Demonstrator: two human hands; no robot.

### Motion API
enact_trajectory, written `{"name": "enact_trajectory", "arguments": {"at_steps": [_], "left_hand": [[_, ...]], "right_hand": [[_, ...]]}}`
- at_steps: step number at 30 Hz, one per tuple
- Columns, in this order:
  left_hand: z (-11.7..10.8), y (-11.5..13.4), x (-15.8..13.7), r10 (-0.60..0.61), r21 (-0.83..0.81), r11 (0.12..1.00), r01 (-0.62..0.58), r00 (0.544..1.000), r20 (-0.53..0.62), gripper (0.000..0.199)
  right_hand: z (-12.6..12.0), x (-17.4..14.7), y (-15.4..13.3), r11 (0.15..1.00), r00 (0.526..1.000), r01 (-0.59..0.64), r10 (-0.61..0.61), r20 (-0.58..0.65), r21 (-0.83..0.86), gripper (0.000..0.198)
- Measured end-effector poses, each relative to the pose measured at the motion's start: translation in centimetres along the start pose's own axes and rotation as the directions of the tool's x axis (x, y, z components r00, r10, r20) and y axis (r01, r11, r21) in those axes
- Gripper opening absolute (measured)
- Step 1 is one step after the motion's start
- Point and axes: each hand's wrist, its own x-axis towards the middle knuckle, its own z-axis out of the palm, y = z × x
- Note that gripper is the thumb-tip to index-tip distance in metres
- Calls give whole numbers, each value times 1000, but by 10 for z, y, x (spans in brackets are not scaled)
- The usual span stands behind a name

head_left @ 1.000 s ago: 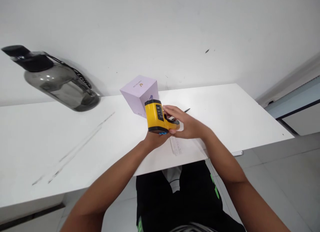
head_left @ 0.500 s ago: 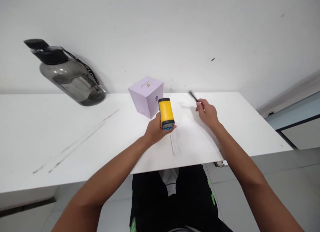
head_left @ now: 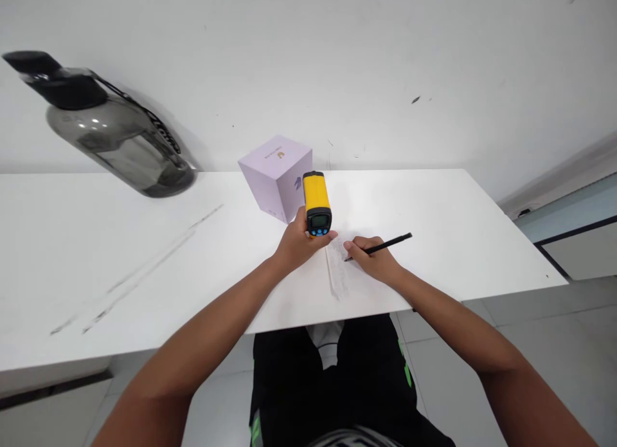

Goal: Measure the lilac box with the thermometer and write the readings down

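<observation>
My left hand (head_left: 299,241) is wrapped round a yellow and black infrared thermometer (head_left: 317,199), whose small screen and blue buttons face me. Its handle is hidden by my fingers. My right hand (head_left: 376,259) grips a black pen (head_left: 388,243), tip pointing down and left at the paper. Under both hands lies a sheet of white paper (head_left: 340,283) with faint handwriting, which I cannot read. A lilac box (head_left: 277,177) stands just behind and left of the thermometer.
A grey see-through water bottle (head_left: 128,141) with a black lid stands at the back left of the white table (head_left: 159,254). Behind the table rises a white wall (head_left: 308,67). The table's front edge runs just above my legs.
My right hand has come left and toward me, bringing the pen tip down to the paper. My left hand still holds the thermometer, its screen now facing me more. The view has shifted slightly.
</observation>
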Motion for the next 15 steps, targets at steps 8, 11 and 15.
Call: {"name": "enact_trajectory", "arguments": {"at_steps": [8, 11, 15], "left_hand": [[1, -4, 1, 33, -14, 999, -33, 999, -1, 44], [1, -4, 1, 33, -10, 999, -33, 999, -7, 44], [1, -5, 1, 38, -4, 999, -38, 999, -10, 45]], "right_hand": [[1, 0, -1, 999, 999, 38, -37, 17, -30, 44], [0, 0, 1, 998, 998, 52, -51, 40, -33, 45], [-1, 0, 2, 999, 996, 51, -50, 72, -4, 44]]}}
